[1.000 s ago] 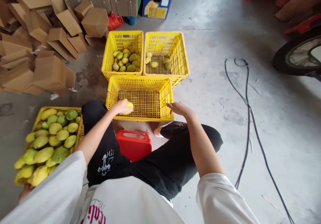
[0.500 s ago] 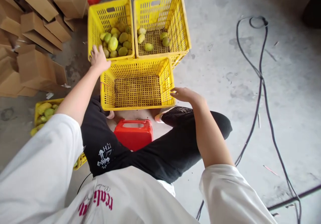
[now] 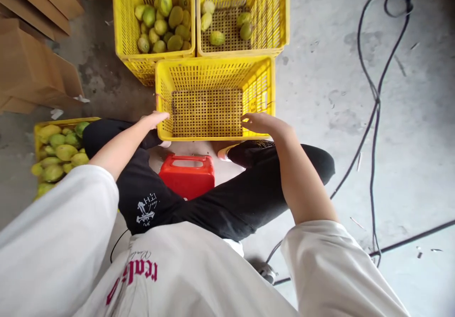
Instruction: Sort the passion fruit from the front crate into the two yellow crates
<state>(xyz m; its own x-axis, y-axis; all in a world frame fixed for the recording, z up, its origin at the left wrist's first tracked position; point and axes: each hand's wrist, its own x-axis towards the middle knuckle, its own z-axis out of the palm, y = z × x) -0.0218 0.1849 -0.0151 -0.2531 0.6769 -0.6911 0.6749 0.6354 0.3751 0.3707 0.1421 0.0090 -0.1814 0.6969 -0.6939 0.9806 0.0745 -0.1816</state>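
Observation:
In front of my knees sits a yellow plastic crate (image 3: 213,138) with slotted walls and a bare, dirt-marked perforated floor. My left hand (image 3: 154,119) is at its left end wall, one digit hooked over the rim and the other fingers mostly hidden. Over the crate's right front corner is my right hand (image 3: 265,123), its fingers loosely bent and apart with nothing between them. Whether it touches the rim is unclear. Behind stand two more yellow crates: the left crate (image 3: 122,32) holds several green-yellow fruits (image 3: 164,3), the right crate (image 3: 280,32) a few fruits (image 3: 217,38).
Another crate (image 3: 37,141) heaped with fruits stands beside my left knee. A red plastic stool (image 3: 186,182) is between my legs. Cardboard boxes (image 3: 31,66) are piled at the left. A looped black cable (image 3: 377,104) lies on the concrete floor at the right.
My left hand has come from the rear left crate down to the near crate's left end. The near crate has shifted right relative to the rear ones. The view has tilted down.

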